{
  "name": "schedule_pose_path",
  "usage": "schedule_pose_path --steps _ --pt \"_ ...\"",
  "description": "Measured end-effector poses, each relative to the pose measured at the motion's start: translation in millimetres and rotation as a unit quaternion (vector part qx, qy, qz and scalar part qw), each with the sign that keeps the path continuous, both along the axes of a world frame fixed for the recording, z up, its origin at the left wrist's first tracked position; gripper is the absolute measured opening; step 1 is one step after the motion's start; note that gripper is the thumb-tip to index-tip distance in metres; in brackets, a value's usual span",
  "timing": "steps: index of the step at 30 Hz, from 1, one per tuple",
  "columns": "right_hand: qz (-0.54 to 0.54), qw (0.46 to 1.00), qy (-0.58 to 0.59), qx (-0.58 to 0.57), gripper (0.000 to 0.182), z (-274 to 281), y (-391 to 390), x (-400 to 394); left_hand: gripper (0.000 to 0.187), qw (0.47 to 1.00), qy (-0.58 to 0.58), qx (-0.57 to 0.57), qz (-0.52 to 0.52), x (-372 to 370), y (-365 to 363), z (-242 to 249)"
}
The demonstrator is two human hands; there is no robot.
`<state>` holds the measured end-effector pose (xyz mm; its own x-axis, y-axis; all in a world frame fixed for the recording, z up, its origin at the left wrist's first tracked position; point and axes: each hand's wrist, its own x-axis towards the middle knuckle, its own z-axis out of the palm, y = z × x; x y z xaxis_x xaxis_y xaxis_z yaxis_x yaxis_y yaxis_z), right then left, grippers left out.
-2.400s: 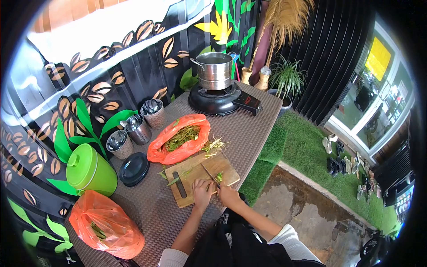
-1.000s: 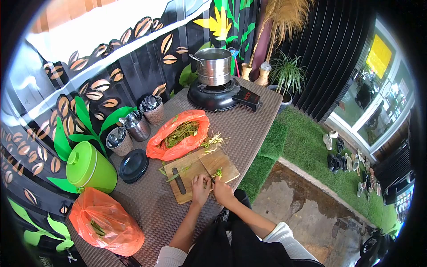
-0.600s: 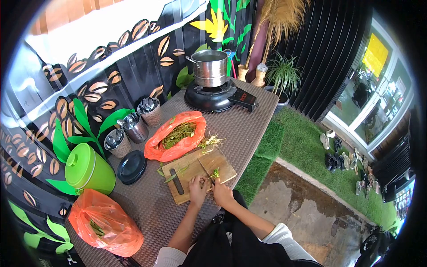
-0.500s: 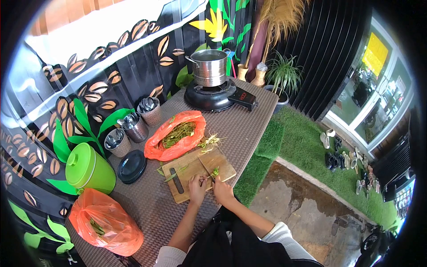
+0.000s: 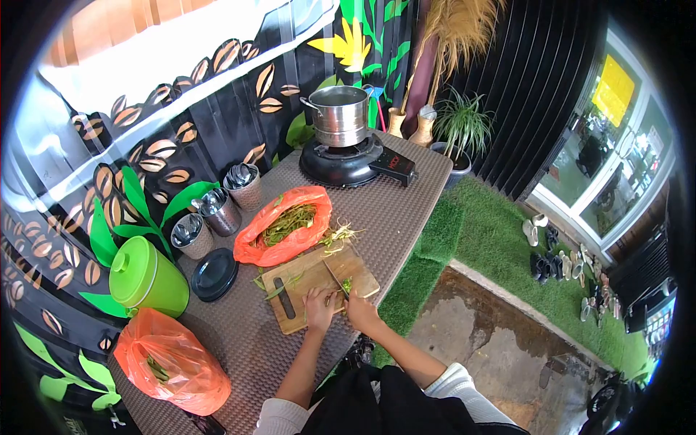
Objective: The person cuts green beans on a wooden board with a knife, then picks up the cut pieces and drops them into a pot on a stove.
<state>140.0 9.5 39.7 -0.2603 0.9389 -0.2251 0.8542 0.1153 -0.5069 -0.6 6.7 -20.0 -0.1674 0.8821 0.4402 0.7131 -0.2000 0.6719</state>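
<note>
A wooden cutting board (image 5: 308,272) lies near the table's right edge. My right hand (image 5: 361,312) is closed round the handle of a knife (image 5: 335,277), whose blade points away from me over the board. Just left of it my left hand (image 5: 319,307) rests on the board's near part with its fingers bent; what lies under the fingertips is too small to name. Chopped green pieces (image 5: 347,284) lie by the blade. Pale root ends (image 5: 339,235) sit beyond the board, beside an open orange bag (image 5: 250,243) of green vegetables (image 5: 290,221).
A metal pot (image 5: 341,116) stands on a black portable stove (image 5: 330,167) at the table's far end. Cutlery holders (image 5: 246,190), black plates (image 5: 214,274), a green lidded bucket (image 5: 148,279) and a tied orange bag (image 5: 181,370) line the left side.
The view has shifted slightly. The knife blade has moved a little, and both hands remain close together at the board.
</note>
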Motion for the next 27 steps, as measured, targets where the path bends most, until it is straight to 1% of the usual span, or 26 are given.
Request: schedule_pose_path --steps 1,5,7,8,10,14,16,19,20,22,25,27 --pt "0.005 1.000 0.005 -0.001 0.033 0.0 -0.3 0.4 0.013 1.000 0.018 0.004 0.005 0.4 -0.8 -0.1" --pt "0.007 1.000 0.023 0.005 0.032 2.7 -1.6 1.2 0.012 0.999 0.012 -0.028 0.016 2.8 -3.8 2.9" --pt "-0.024 0.999 -0.020 -0.027 0.031 4.8 -5.1 -4.6 0.013 1.000 0.017 -0.005 0.018 3.8 -3.9 5.0" --pt "-0.022 0.999 -0.021 -0.026 0.031 2.2 -5.9 -8.1 0.013 1.000 0.017 -0.004 0.020 3.4 -2.3 3.6" --pt "-0.040 0.998 -0.020 -0.036 0.031 -3.8 -10.3 -14.6 0.015 0.999 0.045 0.009 0.017 1.6 -3.9 -0.5" --pt "-0.023 1.000 -0.010 -0.006 0.032 -8.9 10.8 -20.7 0.015 0.999 0.037 0.017 0.011 2.7 -6.9 11.3" --pt "-0.012 1.000 0.020 -0.007 0.031 -6.7 18.0 -13.2 0.015 0.999 0.046 0.018 0.021 4.3 -7.6 16.3" --pt "-0.012 0.999 0.030 0.011 0.034 -1.2 0.7 -5.5 0.014 0.999 0.041 0.018 0.015 2.2 -3.8 7.5" --pt "-0.016 0.999 0.028 0.012 0.034 2.7 -7.0 -8.5 0.014 0.999 0.038 0.020 0.011 2.6 -3.6 7.8" --pt "-0.077 0.996 -0.005 -0.038 0.035 9.2 -20.2 -18.4 0.014 0.997 0.056 0.040 0.019 2.5 -5.2 9.4" --pt "-0.073 0.997 -0.001 -0.023 0.034 -7.9 -5.6 -24.0 0.014 0.998 0.055 0.028 0.015 1.8 -5.9 10.2" --pt "-0.063 0.998 0.017 -0.019 0.033 -6.9 4.2 -20.5 0.014 0.998 0.051 0.037 0.014 0.8 -6.2 6.7"
